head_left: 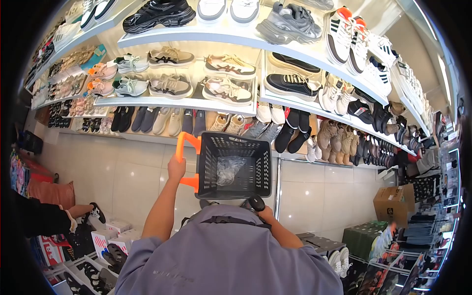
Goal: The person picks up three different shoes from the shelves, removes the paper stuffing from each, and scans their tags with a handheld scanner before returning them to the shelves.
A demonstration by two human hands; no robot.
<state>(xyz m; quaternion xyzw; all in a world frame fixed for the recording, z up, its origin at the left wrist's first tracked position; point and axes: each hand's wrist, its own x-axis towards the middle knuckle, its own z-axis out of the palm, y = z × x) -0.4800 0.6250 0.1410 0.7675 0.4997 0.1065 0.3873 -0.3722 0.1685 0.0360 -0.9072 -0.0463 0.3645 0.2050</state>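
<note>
Person holds black shopping basket (235,167) up before shoe shelves (196,104).
Left hand (176,168) grip closed on orange handle (185,162); right hand (266,214) by a black object (256,202) under the basket, grip state can't tell. Clear plastic bag (228,170) inside basket. Another person's arm (54,216) at left holds a black shoe (97,213).

Our left arm stretches forward and up, bare from the short sleeve, elbow nearly straight. Our left hand (176,168) is closed in a fist, fingers wrapped tight, knuckles facing away from us. Our right arm bends sharply at the elbow, forearm angled inward across our chest. Our right hand (266,214) sits close to the body, fingers curled shut.
</note>
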